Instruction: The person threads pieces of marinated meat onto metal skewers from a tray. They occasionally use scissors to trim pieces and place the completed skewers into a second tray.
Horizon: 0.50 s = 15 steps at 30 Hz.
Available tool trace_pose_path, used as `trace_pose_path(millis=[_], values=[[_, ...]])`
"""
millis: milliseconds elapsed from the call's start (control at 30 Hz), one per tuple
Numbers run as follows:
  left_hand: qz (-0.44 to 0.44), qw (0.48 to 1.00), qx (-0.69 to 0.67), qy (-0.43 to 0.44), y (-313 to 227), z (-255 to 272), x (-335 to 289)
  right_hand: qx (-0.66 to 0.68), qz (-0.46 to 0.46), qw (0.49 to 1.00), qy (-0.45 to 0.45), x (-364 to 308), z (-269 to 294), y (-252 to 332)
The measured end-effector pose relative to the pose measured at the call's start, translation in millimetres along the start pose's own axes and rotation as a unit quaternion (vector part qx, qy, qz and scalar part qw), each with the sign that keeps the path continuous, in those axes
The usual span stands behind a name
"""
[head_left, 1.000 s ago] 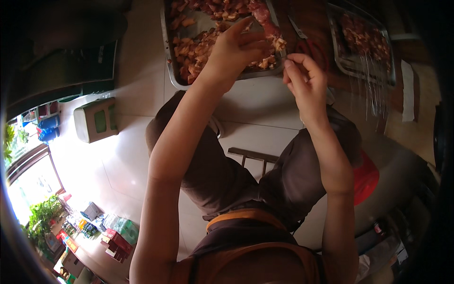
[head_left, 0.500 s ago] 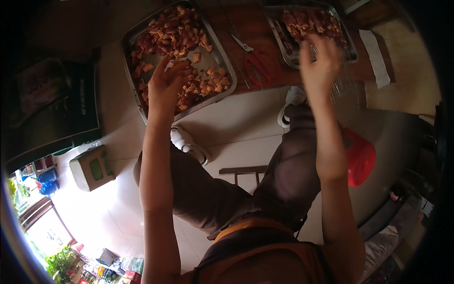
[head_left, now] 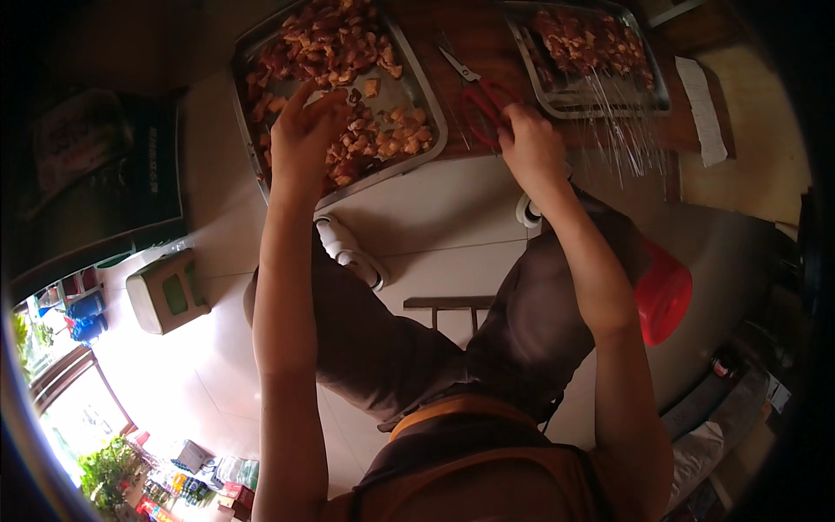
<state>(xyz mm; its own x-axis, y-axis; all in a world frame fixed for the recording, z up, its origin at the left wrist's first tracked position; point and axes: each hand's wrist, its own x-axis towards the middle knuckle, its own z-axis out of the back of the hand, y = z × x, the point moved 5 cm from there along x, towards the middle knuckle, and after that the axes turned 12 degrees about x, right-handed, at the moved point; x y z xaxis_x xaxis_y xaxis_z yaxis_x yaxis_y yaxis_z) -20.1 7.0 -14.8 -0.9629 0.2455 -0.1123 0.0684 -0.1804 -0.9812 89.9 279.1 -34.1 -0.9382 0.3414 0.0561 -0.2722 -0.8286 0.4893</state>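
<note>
My left hand hovers over the near left part of a large metal tray filled with cut raw meat pieces. Its fingers are curled; whether a meat piece sits in them is hidden. My right hand is at the table's near edge, fingers closed beside the red handles of a pair of scissors. What those fingers grip, if anything, cannot be made out. A thin metal skewer lies beside the scissors. To the right, a smaller metal tray holds skewered meat, with several bare skewer ends sticking out toward me.
The trays rest on a dark wooden table. A white paper strip lies right of the small tray. Below are my knees, a red plastic stool at right, and a beige-green box on the floor at left.
My right hand has moved from over the smaller tray left and nearer to the scissors, and its fingers have closed. My left hand stays over the large tray, nearly unmoved.
</note>
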Motion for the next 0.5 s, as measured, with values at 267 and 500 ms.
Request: trace_pose_path(millis=[267, 500], values=[[0.003, 0.999, -0.033, -0.001, 5.8, 4.2, 3.1, -0.031, -0.01, 0.999, -0.031, 9.6, 8.6, 6.2], [0.002, 1.0, -0.016, -0.008, 4.4, 4.0, 5.4, -0.045, 0.025, 0.998, 0.019, 13.9, -10.4, -1.6]])
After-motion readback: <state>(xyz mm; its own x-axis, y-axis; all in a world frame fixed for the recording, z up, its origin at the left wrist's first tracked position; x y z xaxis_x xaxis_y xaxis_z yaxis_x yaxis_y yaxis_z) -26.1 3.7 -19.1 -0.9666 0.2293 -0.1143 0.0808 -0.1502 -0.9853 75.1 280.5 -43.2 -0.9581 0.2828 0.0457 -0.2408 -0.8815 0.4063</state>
